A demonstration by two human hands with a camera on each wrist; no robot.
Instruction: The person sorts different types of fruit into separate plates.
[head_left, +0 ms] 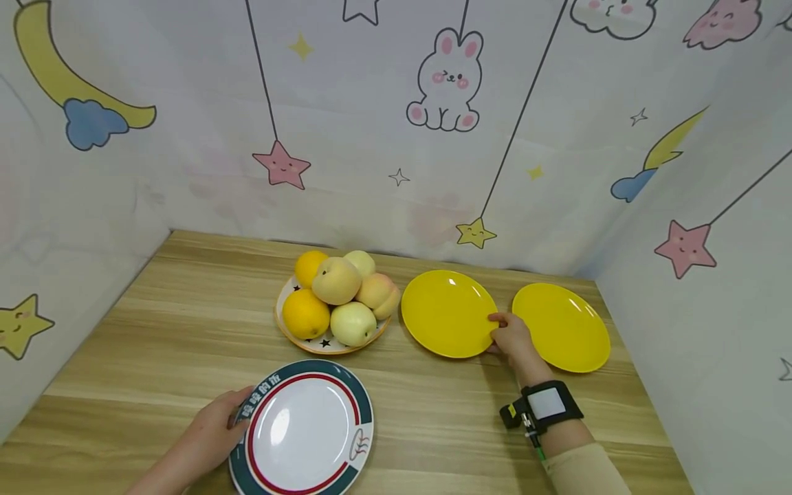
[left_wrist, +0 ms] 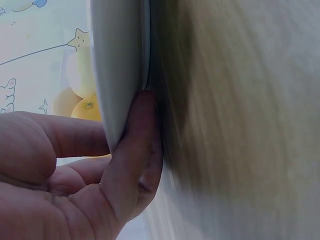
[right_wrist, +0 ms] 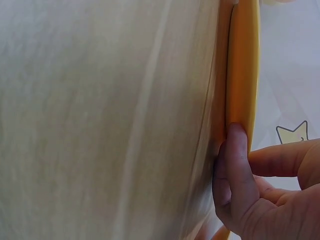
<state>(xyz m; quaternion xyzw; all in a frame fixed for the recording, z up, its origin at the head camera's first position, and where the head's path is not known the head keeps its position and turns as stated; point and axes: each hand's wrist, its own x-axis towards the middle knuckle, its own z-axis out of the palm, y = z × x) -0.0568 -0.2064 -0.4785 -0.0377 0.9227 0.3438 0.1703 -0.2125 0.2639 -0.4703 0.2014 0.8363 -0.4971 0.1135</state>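
My left hand (head_left: 213, 426) pinches the left rim of a white plate (head_left: 303, 433) with a dark green border and a red ring, at the front of the table. In the left wrist view, fingers (left_wrist: 132, 135) curl under that plate's edge while the thumb lies over it. The right hand (head_left: 512, 337) grips the right rim of a yellow plate (head_left: 448, 313) farther back. Seen from the right wrist, its fingers (right_wrist: 240, 160) reach beneath the yellow rim, low over the wood. A second yellow plate (head_left: 562, 326) lies just right of this hand.
A patterned plate (head_left: 326, 344) piled with oranges (head_left: 306, 314), peaches (head_left: 337, 280) and pale green fruit (head_left: 353, 324) stands at the back, left of the held yellow plate. The wooden table (head_left: 155, 330) meets cartoon-printed cloth walls (head_left: 371, 124) at the back and both sides.
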